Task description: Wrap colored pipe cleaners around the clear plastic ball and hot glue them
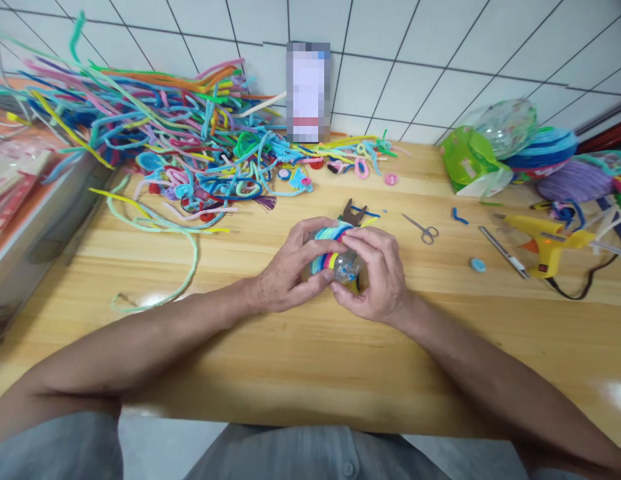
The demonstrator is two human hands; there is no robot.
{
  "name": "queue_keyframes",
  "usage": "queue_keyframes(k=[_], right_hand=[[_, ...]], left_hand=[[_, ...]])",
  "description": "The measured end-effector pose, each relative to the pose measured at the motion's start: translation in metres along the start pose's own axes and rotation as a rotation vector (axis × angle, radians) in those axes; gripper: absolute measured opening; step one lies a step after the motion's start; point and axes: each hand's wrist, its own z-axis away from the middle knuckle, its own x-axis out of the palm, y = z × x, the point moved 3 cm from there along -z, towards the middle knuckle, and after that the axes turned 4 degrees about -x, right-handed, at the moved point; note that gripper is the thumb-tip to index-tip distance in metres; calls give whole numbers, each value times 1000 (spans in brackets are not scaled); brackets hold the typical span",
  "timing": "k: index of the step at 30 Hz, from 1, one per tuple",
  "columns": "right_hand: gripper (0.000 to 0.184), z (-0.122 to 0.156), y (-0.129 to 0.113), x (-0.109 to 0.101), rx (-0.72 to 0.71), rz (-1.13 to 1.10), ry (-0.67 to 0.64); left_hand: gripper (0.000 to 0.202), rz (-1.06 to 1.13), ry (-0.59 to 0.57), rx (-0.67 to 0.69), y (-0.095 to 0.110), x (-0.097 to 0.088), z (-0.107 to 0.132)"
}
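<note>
Both my hands meet over the middle of the wooden table (300, 373). My left hand (290, 267) curls around a clear ball wrapped in coloured pipe cleaners (335, 257), blue on top with pink, yellow and red bands below. My right hand (377, 273) grips the same ball from the right, fingers pressed on its top and its clear lower part. The ball sits just above the table top.
A big heap of loose pipe cleaners (180, 140) fills the back left. Small pliers (353, 213) and scissors (423, 230) lie behind my hands. A yellow glue gun (547, 247), a craft knife (503, 252) and finished wrapped balls (550, 153) sit at the right.
</note>
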Motion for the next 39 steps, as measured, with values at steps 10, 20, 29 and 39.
queue_keyframes(k=[10,20,29,39], right_hand=[[80,1,3,3,-1,-14,-15],[77,1,0,3,-18,-18,6],[76,1,5,4,-34,-48,-38],[62,1,9,3,-147,-7,-82]], left_hand=[[38,-39,14,35,0,-2,1],[59,121,47,-28,-3,-6,0],[57,157,-84,-342,-14,-13,-3],[58,112,-11,-181,-10,-13,-9]])
